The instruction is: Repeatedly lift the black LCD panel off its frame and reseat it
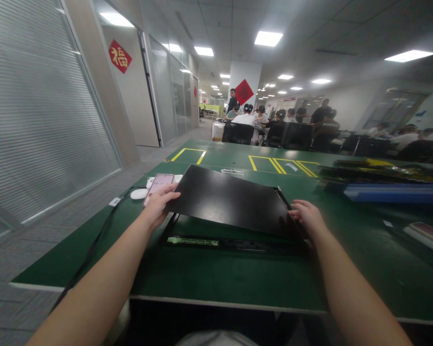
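Observation:
A flat black panel (228, 198) is tilted up at its near edge over a black frame (234, 243) that lies on the green table (209, 278). My left hand (159, 203) grips the panel's left corner, fingers closed over its edge. My right hand (306, 215) holds the panel's right corner with fingers curled round it. A thin green circuit strip (192, 241) shows along the frame's near rail, under the lifted panel.
A pink phone (158, 187) and a white mouse (139, 193) lie left of the panel, with a black cable (94, 245) running off the table's left edge. A blue tray (393, 192) and stacked parts sit at the right. Several people sit at tables beyond.

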### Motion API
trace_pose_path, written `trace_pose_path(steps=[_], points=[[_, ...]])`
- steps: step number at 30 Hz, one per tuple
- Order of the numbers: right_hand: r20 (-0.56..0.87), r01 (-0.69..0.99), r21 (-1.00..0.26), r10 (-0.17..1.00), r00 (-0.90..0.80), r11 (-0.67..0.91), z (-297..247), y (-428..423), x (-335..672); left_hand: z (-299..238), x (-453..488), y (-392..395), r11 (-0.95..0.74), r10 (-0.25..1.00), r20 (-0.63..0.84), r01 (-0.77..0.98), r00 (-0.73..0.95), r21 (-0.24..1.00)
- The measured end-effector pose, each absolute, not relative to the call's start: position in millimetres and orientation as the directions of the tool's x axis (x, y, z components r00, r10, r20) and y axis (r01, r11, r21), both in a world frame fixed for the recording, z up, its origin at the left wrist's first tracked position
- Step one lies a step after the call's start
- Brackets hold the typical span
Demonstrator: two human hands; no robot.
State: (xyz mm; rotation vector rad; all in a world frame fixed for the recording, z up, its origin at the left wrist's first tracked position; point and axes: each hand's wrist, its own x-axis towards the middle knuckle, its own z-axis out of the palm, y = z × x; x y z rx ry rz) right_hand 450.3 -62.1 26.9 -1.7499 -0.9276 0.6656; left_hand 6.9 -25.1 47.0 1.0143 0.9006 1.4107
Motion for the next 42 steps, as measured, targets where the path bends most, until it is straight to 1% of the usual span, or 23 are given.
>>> trace_pose_path(steps=[2, 7, 12, 18, 26, 42], points=[[-0.01, 0.276, -0.94, 0.825, 0.564, -0.201, 25.5, -61.6, 451.2, 47.7, 8.0, -25.4, -0.075, 0.997, 0.074, -0.343, -0.015, 0.936], [-0.028, 0.272, -0.936, 0.815, 0.579, -0.225, 21.7, -58.2, 457.3, 49.5, 10.4, -27.5, -0.062, 0.997, 0.075, -0.343, 0.026, 0.937], [-0.005, 0.326, -0.914, 0.812, 0.584, -0.24, 17.5, -56.7, 465.0, 48.4, 13.1, -28.4, -0.068, 0.996, 0.084, -0.339, 0.032, 0.938], [0.043, 0.443, -0.849, 0.799, 0.6, -0.287, 13.2, -55.4, 473.6, 47.2, 15.4, -29.7, -0.048, 0.996, 0.068, -0.319, 0.05, 0.946], [0.058, 0.563, -0.746, 0.806, 0.589, -0.357, 8.4, -52.3, 480.7, 44.7, 16.3, -29.1, -0.024, 0.998, 0.044, -0.318, 0.055, 0.948], [0.08, 0.654, -0.642, 0.814, 0.576, -0.4, 27.3, -62.7, 461.9, 46.5, 18.6, -31.7, -0.032, 0.997, 0.051, -0.284, 0.057, 0.958]])
